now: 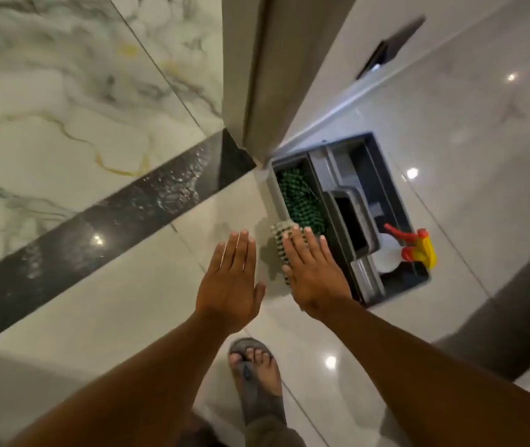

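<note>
Just under the right hand [312, 272], a brush [278, 241] lies on the floor near the caddy's [396, 196] left wall, its pale handle pointing far. Both that hand and the left hand [231, 279] hover flat, fingers straight and close together, holding nothing. The brush looks light and stiff with springy bristles, so the handle seems the best place to grip.

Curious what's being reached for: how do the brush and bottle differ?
The brush lies on the floor beside the caddy, partly hidden by the right hand; the bottle sits inside the caddy, untouched. The brush is pale and bristly; the bottle is white with a red-and-yellow trigger.
</note>
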The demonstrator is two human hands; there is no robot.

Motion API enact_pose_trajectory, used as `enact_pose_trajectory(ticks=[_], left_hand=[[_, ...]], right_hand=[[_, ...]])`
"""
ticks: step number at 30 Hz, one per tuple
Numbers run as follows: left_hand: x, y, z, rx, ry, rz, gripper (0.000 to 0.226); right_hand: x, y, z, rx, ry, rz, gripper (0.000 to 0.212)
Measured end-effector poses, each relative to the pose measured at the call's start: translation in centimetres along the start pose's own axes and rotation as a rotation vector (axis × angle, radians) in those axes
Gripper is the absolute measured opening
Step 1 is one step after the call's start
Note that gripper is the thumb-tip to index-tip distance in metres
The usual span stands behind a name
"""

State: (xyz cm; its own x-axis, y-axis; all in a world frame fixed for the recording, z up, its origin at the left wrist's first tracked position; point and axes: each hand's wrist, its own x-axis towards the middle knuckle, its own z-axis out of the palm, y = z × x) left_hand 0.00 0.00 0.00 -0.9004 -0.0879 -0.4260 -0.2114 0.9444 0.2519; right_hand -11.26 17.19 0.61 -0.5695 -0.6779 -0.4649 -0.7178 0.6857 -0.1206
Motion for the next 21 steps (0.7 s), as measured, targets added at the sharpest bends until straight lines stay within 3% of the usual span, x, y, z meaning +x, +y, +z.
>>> enact_pose_trajectory(ticks=[8, 11, 14, 18, 21], left_hand=[[1.7, -0.7, 6.8, -0.051, -0.010, -0.005, 0.083], [1.3, -1.1, 6.4, -0.064, -0.029, -0.034, 0.084], [0.3, -1.5, 5.1, -0.086, -0.021, -0.040, 0.084], [-0.4, -3.5, 3.5, -0.117, 0.011, -0.078, 0.083], [0.3, -6.1, 3.7, -0.097, 0.009, -0.085, 0.083]], right_hand=[[2.9, 0.7, 5.3, -0.077, 0.097, -0.015, 0.084], [2.9, 1.1, 4.2, 0.053, 0.038, -0.022, 0.095], [2.5, 1.0, 1.7, 0.196, -0.016, -0.003, 0.089], [4.2, -0.7, -2.9, 0.328, 0.195, 0.036, 0.077], [8.7, -2.8, -5.6, 0.367, 0.285, -0.012, 0.080]])
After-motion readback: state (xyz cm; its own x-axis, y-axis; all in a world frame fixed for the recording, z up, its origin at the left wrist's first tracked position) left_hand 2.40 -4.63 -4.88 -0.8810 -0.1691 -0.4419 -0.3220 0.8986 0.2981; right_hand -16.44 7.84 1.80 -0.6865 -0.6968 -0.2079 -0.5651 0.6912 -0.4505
